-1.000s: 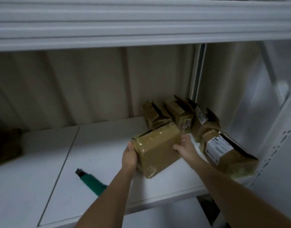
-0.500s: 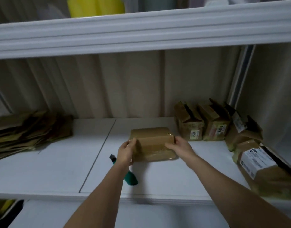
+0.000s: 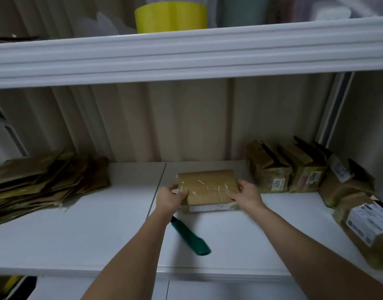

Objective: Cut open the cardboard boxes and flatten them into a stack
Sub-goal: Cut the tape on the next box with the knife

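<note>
**Taped box set down at mid-shelf**

Since the earlier frame, the taped box [image 3: 208, 189] has been brought from the right-hand cluster to the middle of the shelf [image 3: 78, 234]. Left to right: flattened stack [image 3: 41, 182], left hand [image 3: 170, 199] gripping the box's left end, green cutter [image 3: 191, 238] lying near, right hand [image 3: 245, 195] gripping its right end. It is judged light, stiff, tape-slick; ends are best held.
</note>
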